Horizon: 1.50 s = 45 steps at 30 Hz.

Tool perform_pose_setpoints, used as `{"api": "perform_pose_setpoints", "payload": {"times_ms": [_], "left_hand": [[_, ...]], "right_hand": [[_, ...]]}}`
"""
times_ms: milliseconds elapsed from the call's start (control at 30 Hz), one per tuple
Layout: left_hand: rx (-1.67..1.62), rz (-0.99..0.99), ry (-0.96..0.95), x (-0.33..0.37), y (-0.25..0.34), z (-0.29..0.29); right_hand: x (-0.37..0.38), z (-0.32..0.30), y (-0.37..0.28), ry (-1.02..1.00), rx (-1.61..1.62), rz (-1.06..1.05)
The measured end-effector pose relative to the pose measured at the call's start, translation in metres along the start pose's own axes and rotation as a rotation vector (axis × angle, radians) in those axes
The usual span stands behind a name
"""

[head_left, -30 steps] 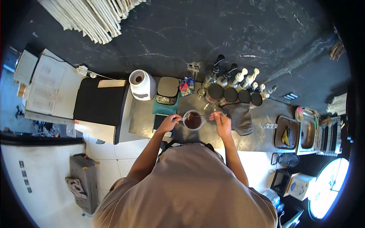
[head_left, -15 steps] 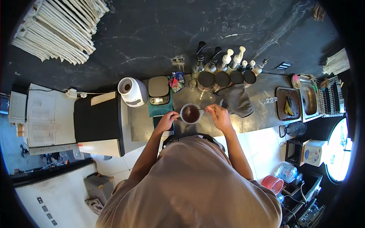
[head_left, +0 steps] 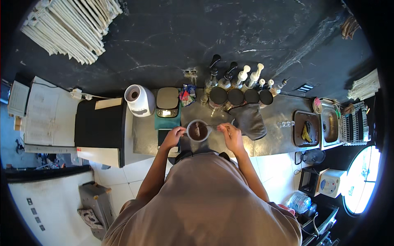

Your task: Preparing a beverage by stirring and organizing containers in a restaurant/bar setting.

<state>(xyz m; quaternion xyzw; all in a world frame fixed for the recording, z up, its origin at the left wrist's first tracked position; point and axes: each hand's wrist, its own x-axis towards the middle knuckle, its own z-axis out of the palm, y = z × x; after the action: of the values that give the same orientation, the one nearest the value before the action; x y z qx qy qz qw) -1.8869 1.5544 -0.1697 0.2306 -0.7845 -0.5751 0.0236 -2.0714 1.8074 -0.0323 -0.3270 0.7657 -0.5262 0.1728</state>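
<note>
At the far left, a black boxy appliance (head_left: 100,127) stands on the grey metal counter (head_left: 271,141), and just right of it sits a white cylindrical machine with a round dark opening (head_left: 138,99). Next comes a flat grey digital scale (head_left: 167,102) resting on a teal folded cloth (head_left: 167,121).

The left hand (head_left: 174,136) is at the left rim of a round clear cup holding dark brown liquid (head_left: 198,130), its fingers curled against the cup's side; how tightly they grip is too small to tell. The cup sits over the counter's near edge, in front of the person's chest, between the two hands.

The right hand (head_left: 230,134) is just right of the cup, its fingers pinched together on a thin light-coloured stick (head_left: 213,127) that reaches into the liquid.

Beyond the cup, by the dark marbled wall, stands a row of pump-top bottles (head_left: 242,78) with four round black lids (head_left: 242,96) in front. A dark grey crumpled cloth (head_left: 249,119) lies near the right hand. Farther right is a brown rectangular tray (head_left: 306,129), then a steel sink (head_left: 329,126).
</note>
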Motion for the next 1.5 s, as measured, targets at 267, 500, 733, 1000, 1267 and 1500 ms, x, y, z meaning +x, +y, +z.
{"api": "perform_pose_setpoints", "payload": {"times_ms": [267,500,733,1000,1267,1500], "left_hand": [[-0.068,-0.069,0.047,-0.002,0.005,0.003],[-0.054,-0.049,0.038,-0.002,0.011,0.005],[-0.065,-0.004,0.02,-0.003,0.0,0.004],[-0.011,0.031,0.048,-0.002,0.002,0.003],[-0.033,0.04,0.058,-0.003,0.0,0.004],[-0.068,0.021,0.072,-0.005,0.005,0.006]], "right_hand": [[0.009,-0.025,-0.022,-0.068,-0.079,-0.033],[0.006,-0.005,-0.005,-0.123,-0.041,0.015],[0.007,0.005,-0.006,-0.085,-0.017,0.003],[0.013,0.006,-0.01,-0.07,0.01,-0.012],[0.01,0.005,-0.011,-0.078,-0.004,-0.018],[0.012,0.005,-0.022,-0.088,0.002,0.016]]}}
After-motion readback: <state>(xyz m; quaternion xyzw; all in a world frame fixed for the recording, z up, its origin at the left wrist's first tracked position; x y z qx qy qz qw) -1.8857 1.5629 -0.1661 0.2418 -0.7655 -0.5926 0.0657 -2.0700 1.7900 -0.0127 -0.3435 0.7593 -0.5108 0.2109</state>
